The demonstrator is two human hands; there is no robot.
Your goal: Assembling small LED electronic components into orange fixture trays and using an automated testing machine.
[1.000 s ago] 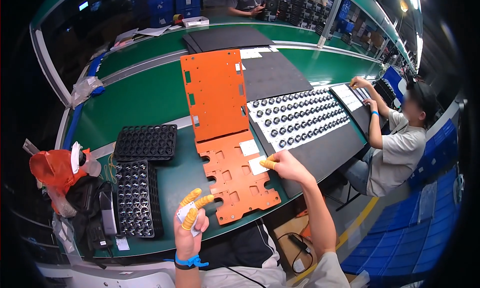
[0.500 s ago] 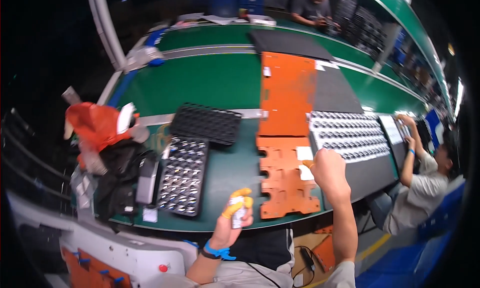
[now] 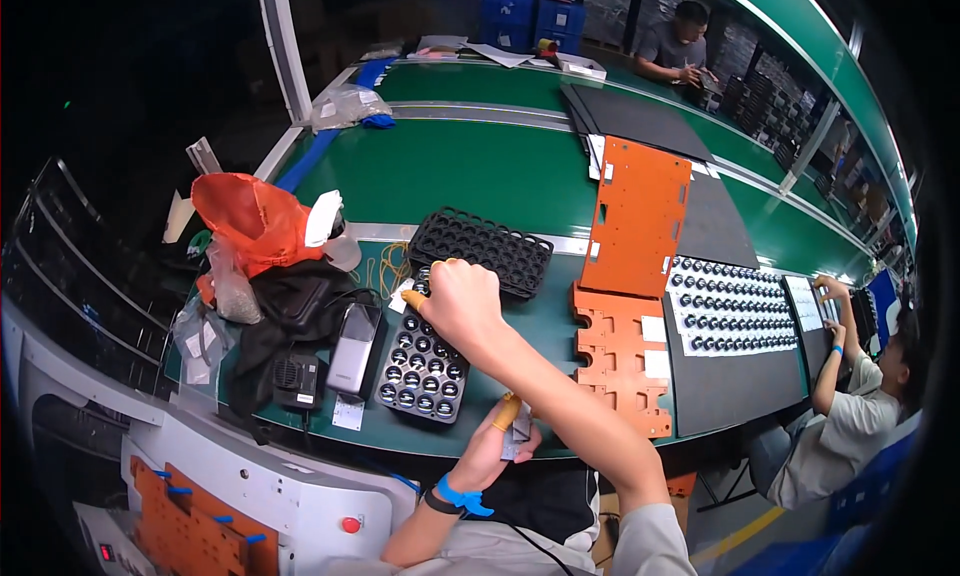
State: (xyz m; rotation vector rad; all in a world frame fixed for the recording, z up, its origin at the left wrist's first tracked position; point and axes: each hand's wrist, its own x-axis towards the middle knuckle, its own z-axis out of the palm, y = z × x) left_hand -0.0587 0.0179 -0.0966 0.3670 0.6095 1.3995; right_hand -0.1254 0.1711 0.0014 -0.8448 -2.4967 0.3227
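Note:
My right hand (image 3: pixel 460 301) reaches across to the black tray (image 3: pixel 455 401) of round, shiny, lens-like parts (image 3: pixel 430 384). Its fingers are closed and point down at the tray's far end, and what they pinch, if anything, is hidden. Near the table's front edge, my left hand (image 3: pixel 490 446) is closed around a small grey, metal-looking piece (image 3: pixel 516 439). Yellow covers sit on some fingers of both hands. To the right lies an orange fixture plate (image 3: pixel 622 361) with cut-outs and white labels. A flat orange panel (image 3: pixel 637 216) adjoins its far edge.
Behind the filled tray is another black tray (image 3: pixel 480 251). A grey box-shaped device (image 3: pixel 355 351), a black charger-like block (image 3: pixel 297 379) and an orange bag (image 3: pixel 250 221) stand at left. Rows of round parts (image 3: pixel 735 306) lie on a white sheet at right, near a seated co-worker (image 3: pixel 860 396).
My right hand has moved left from the orange fixture plate to the tray of round parts. My left hand still holds the grey piece, now turned. The view has shifted left.

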